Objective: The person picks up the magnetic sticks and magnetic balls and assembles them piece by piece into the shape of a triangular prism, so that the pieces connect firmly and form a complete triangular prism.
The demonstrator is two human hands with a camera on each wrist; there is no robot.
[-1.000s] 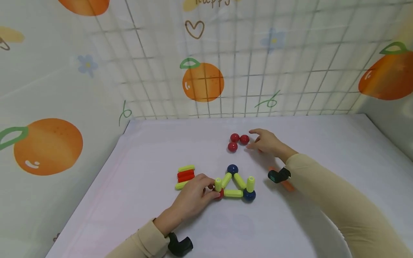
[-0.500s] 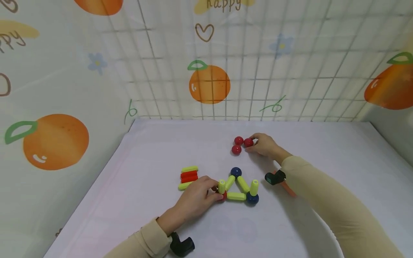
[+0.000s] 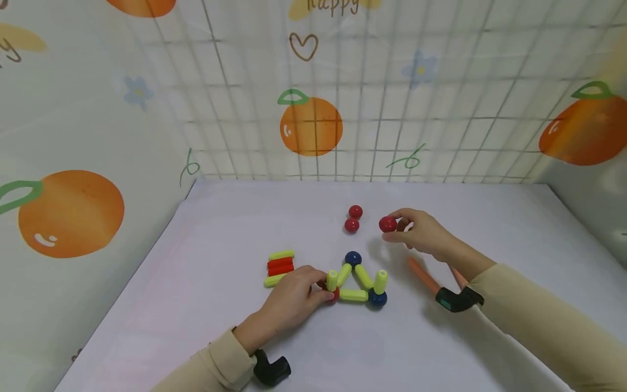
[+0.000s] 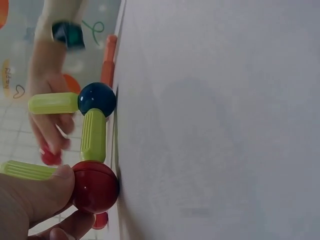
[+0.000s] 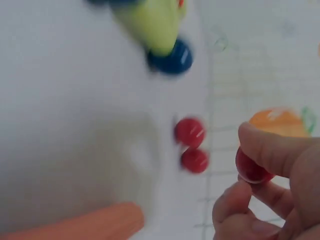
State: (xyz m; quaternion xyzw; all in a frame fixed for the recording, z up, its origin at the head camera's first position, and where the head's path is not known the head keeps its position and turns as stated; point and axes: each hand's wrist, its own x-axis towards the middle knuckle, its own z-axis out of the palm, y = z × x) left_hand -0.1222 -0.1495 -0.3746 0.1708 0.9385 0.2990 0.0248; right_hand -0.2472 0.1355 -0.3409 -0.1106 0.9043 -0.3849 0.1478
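Note:
My left hand (image 3: 296, 299) grips the red ball (image 4: 96, 187) at the near left corner of a triangle made of yellow-green rods (image 3: 354, 295) and balls. Blue balls (image 3: 377, 298) form the triangle's other two corners. One short rod stands upright on the held red ball, another on the near right blue ball. Above the table, my right hand (image 3: 423, 234) pinches a loose red ball (image 3: 387, 224) between thumb and fingers. Two more red balls (image 3: 352, 225) lie behind the triangle, to the left of that hand.
Left of the triangle lie red rods (image 3: 281, 266) and yellow-green rods (image 3: 281, 255), partly behind the left hand. Orange rods (image 3: 424, 276) rest on the table beneath the right forearm. A patterned curtain (image 3: 245, 109) rises along the table's back edge.
My right hand has taken hold of one of the three red balls, lifted it and drawn it back to the right. The left hand stays at the triangle's corner.

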